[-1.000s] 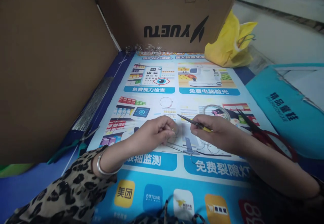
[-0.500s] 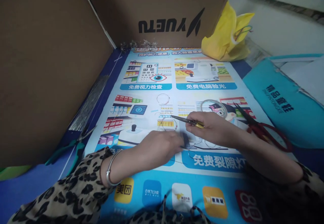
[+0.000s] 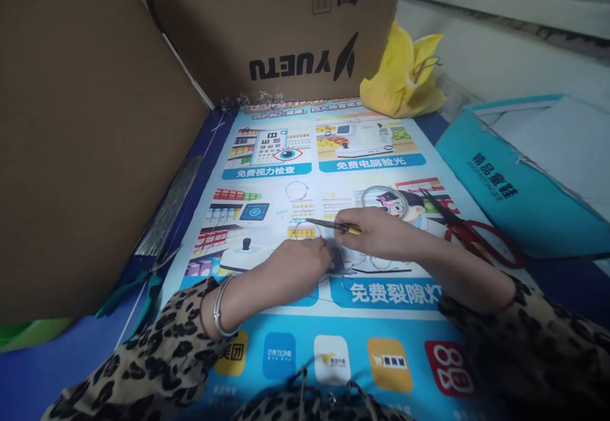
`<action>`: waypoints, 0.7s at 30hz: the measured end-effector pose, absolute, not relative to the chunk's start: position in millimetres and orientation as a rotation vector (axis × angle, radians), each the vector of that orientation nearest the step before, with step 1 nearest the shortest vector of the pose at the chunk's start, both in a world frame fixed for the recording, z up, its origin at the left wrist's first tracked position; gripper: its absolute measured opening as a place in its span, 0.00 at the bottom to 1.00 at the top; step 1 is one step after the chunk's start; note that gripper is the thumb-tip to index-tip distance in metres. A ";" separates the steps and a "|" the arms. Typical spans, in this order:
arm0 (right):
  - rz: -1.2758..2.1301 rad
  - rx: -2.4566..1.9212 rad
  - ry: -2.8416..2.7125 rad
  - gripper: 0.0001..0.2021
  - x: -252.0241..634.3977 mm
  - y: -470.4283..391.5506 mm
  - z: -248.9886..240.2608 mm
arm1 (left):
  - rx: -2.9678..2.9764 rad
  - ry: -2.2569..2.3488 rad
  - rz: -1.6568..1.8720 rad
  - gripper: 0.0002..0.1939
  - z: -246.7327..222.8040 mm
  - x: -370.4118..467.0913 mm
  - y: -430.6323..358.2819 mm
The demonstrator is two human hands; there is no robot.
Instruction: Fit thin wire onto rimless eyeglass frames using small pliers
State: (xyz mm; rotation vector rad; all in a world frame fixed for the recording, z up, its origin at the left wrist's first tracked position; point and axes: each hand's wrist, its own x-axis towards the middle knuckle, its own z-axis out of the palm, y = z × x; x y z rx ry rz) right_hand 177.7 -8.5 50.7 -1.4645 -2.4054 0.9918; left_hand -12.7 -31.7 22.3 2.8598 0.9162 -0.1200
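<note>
My left hand [image 3: 295, 268] is closed in a pinch at the near edge of a thin wire loop [image 3: 296, 225], its fingertips partly hidden. Between the fingers of my right hand [image 3: 369, 233] is a slim dark tool [image 3: 328, 223] with a pointed tip and a gold-coloured part, perhaps tweezers. Its tip points left, over the loop. Just beyond, another thin wire ring [image 3: 297, 183] lies on the printed poster [image 3: 281, 326]. Fine loose wires trail around and under both hands.
Red-handled scissors [image 3: 469, 227] lie at right, beside a round coil [image 3: 365, 200] and a turquoise box [image 3: 524, 199]. Green-handled pliers [image 3: 151, 281] and a bundle of silvery wire [image 3: 169, 208] are at left. A cardboard box [image 3: 267, 21] and yellow bag [image 3: 400, 84] stand behind.
The view has turned slightly to the right, so the scene sits further left. My left hand and the loop have shifted slightly further up the poster; the tool tip stays over the loop.
</note>
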 end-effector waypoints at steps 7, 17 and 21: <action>1.143 -1.289 -2.490 0.07 181.0 -5.2 43.4 | 2.791 0.978 -0.095 0.09 28.1 -18.2 -34.7; 1.328 -1.246 -2.463 0.04 180.5 -5.9 48.2 | 2.694 1.001 -0.041 0.09 40.9 -20.2 -32.2; 1.450 -1.221 -2.392 0.05 181.4 -5.9 45.3 | 2.632 1.004 -0.020 0.08 42.4 -22.2 -31.5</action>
